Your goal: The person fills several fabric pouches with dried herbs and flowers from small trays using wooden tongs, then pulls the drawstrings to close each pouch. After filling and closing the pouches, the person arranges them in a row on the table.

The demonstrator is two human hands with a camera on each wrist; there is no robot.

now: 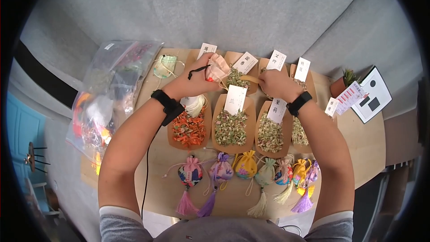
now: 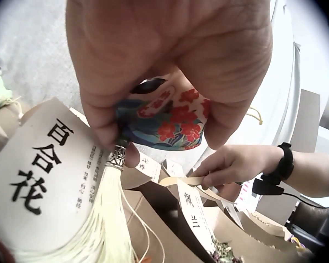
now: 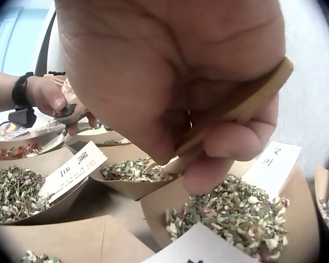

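Observation:
My left hand [image 1: 192, 79] grips a small pink drawstring sachet [image 1: 217, 68] over the back trays. Its lower part shows a red-flower and blue print in the left wrist view, and a cream tassel [image 2: 107, 216] hangs below from a dark metal bead. My right hand [image 1: 280, 84] pinches a flat wooden scoop [image 3: 247, 98] by its handle. The scoop's far end reaches over a back paper tray of dried herbs [image 3: 132, 171], right at the herbs in the right wrist view. The sachet's mouth faces up, partly hidden by my fingers.
Card-labelled paper trays of dried flowers fill the table's middle, including orange petals [image 1: 189, 127] and pale herbs [image 1: 230, 127]. Several tasselled sachets [image 1: 221, 169] line the front edge. Plastic bags [image 1: 101, 103] lie left; a pale green pouch [image 1: 166, 66] and potted plant [image 1: 345, 80] stand behind.

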